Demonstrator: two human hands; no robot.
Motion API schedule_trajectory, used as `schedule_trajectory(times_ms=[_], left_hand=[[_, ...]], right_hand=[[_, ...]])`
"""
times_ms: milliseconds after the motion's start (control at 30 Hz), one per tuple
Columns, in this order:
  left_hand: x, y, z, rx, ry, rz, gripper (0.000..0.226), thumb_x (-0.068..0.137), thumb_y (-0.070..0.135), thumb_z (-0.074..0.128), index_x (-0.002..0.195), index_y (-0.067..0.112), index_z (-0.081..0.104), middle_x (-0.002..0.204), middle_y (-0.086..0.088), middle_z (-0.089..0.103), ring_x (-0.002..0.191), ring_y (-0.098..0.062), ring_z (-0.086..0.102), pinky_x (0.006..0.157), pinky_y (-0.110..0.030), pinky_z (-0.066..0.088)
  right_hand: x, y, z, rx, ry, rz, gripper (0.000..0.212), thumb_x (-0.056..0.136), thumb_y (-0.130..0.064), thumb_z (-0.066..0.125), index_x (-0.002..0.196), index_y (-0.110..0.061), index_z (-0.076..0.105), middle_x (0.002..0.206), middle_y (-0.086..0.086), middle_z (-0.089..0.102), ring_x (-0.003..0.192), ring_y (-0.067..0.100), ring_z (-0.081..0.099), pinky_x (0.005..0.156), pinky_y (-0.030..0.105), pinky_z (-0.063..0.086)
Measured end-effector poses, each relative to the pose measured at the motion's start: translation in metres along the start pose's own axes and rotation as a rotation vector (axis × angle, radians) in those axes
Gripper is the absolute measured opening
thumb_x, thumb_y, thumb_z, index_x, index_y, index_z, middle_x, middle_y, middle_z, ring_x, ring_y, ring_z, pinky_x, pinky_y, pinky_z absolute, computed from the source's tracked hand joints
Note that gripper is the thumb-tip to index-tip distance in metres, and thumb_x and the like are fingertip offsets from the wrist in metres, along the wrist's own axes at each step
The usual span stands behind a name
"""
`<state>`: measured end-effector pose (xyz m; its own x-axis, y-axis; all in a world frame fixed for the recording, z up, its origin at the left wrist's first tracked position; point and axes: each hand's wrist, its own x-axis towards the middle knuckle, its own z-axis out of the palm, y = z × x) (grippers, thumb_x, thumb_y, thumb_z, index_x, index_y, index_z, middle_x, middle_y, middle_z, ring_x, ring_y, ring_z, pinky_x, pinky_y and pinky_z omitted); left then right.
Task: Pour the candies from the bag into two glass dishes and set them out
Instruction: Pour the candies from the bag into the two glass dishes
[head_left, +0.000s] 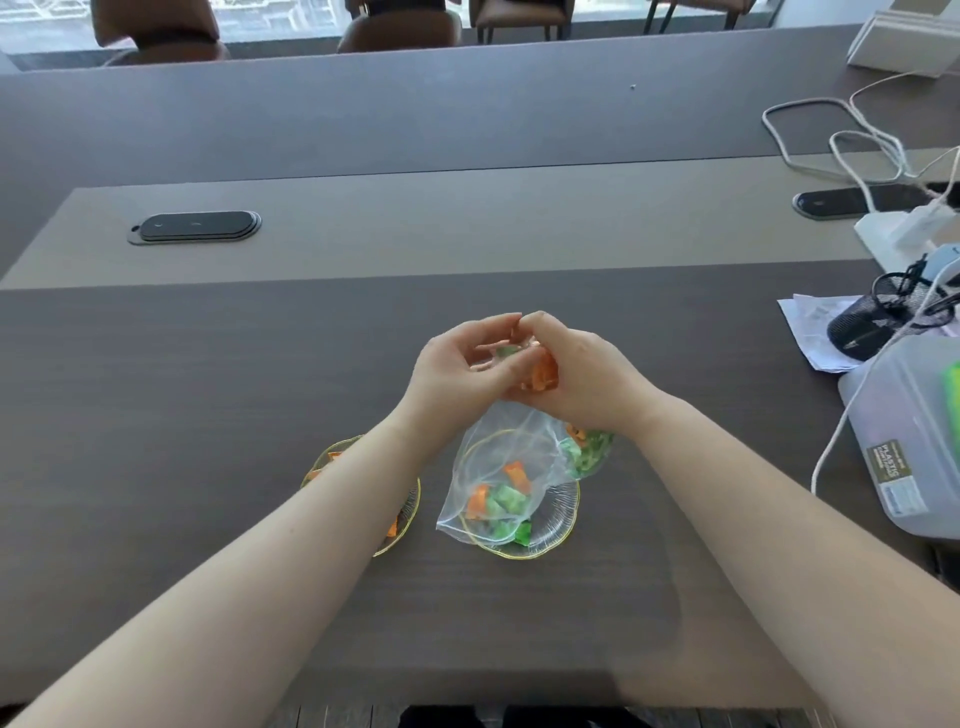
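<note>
A clear plastic bag (506, 457) hangs upside down over the right glass dish (563, 512), its mouth low over the dish. Both hands grip its raised end: my left hand (457, 371) and my right hand (576, 371) meet there, fingers closed around bunched plastic and orange and green candies (540, 371). More wrapped candies (501, 496) lie in the bag's lower part and in the dish. The left glass dish (335, 452), gold-rimmed, holds some orange candies and is largely hidden under my left forearm.
A translucent plastic box (904, 436) with a white cable (841, 436) across it stands at the right. Papers, a black mesh holder (872, 319) and chargers lie behind it. A black socket cover (195, 227) sits at the back left. Chairs stand beyond the table.
</note>
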<state>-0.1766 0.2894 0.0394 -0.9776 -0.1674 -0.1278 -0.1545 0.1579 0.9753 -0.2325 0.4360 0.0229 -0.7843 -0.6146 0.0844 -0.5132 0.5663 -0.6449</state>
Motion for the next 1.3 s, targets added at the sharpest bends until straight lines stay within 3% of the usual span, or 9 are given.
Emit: schedule_trajectory(times_ms=[100, 200, 367, 633, 767, 967, 1067, 1200, 1300], left_hand=[[0.001, 0.002, -0.002, 0.027, 0.133, 0.04, 0.017, 0.072, 0.016, 0.075, 0.089, 0.014, 0.073, 0.085, 0.002, 0.073, 0.077, -0.004, 0.069, 0.073, -0.015, 0.053], [-0.002, -0.002, -0.006, 0.168, 0.053, 0.009, 0.041, 0.064, 0.026, 0.081, 0.102, 0.019, 0.068, 0.089, 0.01, 0.07, 0.079, -0.002, 0.066, 0.079, -0.015, 0.052], [-0.009, -0.001, -0.01, 0.274, 0.11, 0.069, 0.009, 0.071, 0.013, 0.074, 0.07, 0.021, 0.072, 0.07, 0.008, 0.069, 0.07, -0.008, 0.066, 0.075, -0.025, 0.054], [-0.021, 0.009, -0.023, 0.411, 0.035, 0.212, 0.004, 0.074, 0.013, 0.072, 0.077, 0.01, 0.073, 0.07, 0.011, 0.067, 0.074, -0.01, 0.065, 0.073, -0.021, 0.052], [-0.022, 0.007, -0.024, 0.388, 0.056, 0.189, 0.007, 0.074, 0.015, 0.073, 0.077, 0.009, 0.073, 0.074, -0.001, 0.072, 0.073, -0.014, 0.067, 0.075, -0.026, 0.054], [-0.024, 0.005, -0.027, 0.409, 0.047, 0.148, 0.013, 0.069, 0.021, 0.077, 0.074, 0.01, 0.073, 0.073, -0.002, 0.073, 0.068, -0.014, 0.066, 0.069, -0.019, 0.053], [-0.024, 0.006, -0.034, 0.403, 0.009, 0.117, 0.019, 0.063, 0.021, 0.081, 0.076, 0.009, 0.072, 0.072, 0.004, 0.07, 0.066, -0.006, 0.064, 0.068, -0.012, 0.052], [-0.027, 0.009, -0.039, 0.434, -0.043, 0.119, 0.014, 0.067, 0.018, 0.078, 0.078, 0.011, 0.073, 0.079, 0.0, 0.073, 0.072, -0.007, 0.067, 0.076, -0.018, 0.054], [-0.03, 0.011, -0.04, 0.475, -0.039, 0.195, 0.005, 0.071, 0.019, 0.076, 0.072, 0.015, 0.074, 0.076, 0.004, 0.068, 0.069, -0.01, 0.062, 0.067, -0.017, 0.05]], right_hand=[[-0.002, -0.001, 0.002, 0.041, -0.009, 0.035, 0.049, 0.073, -0.04, 0.073, 0.099, -0.022, 0.036, 0.072, -0.009, 0.054, 0.07, 0.025, 0.054, 0.07, 0.04, 0.05], [-0.006, 0.002, 0.003, 0.062, -0.002, 0.055, 0.05, 0.073, -0.041, 0.073, 0.097, -0.023, 0.033, 0.068, -0.011, 0.051, 0.067, 0.024, 0.052, 0.068, 0.04, 0.049], [-0.012, 0.006, 0.003, 0.084, -0.131, 0.085, 0.063, 0.067, -0.037, 0.079, 0.117, -0.028, 0.042, 0.082, -0.014, 0.056, 0.084, 0.018, 0.057, 0.08, 0.036, 0.049], [-0.027, 0.032, -0.011, 0.077, -0.195, 0.141, 0.015, 0.076, -0.023, 0.075, 0.08, -0.012, 0.066, 0.077, -0.001, 0.066, 0.077, 0.015, 0.063, 0.071, 0.026, 0.048], [-0.036, 0.044, -0.02, 0.18, -0.179, 0.25, 0.007, 0.082, -0.019, 0.069, 0.086, -0.024, 0.069, 0.086, -0.005, 0.071, 0.071, -0.009, 0.061, 0.066, 0.007, 0.046], [-0.04, 0.046, -0.03, 0.202, -0.128, 0.307, 0.017, 0.076, -0.015, 0.076, 0.093, -0.017, 0.071, 0.087, 0.007, 0.071, 0.072, 0.02, 0.068, 0.076, 0.042, 0.06], [-0.041, 0.041, -0.037, 0.232, -0.105, 0.305, 0.018, 0.071, -0.014, 0.079, 0.087, -0.011, 0.071, 0.077, 0.008, 0.07, 0.063, 0.017, 0.066, 0.074, 0.045, 0.06], [-0.042, 0.034, -0.047, 0.217, -0.073, 0.271, 0.016, 0.071, -0.013, 0.079, 0.085, -0.01, 0.072, 0.069, 0.008, 0.067, 0.064, 0.022, 0.064, 0.076, 0.044, 0.059], [-0.042, 0.024, -0.049, 0.196, -0.086, 0.224, 0.007, 0.076, -0.014, 0.076, 0.081, -0.011, 0.073, 0.066, 0.008, 0.07, 0.061, 0.018, 0.065, 0.073, 0.038, 0.059]])
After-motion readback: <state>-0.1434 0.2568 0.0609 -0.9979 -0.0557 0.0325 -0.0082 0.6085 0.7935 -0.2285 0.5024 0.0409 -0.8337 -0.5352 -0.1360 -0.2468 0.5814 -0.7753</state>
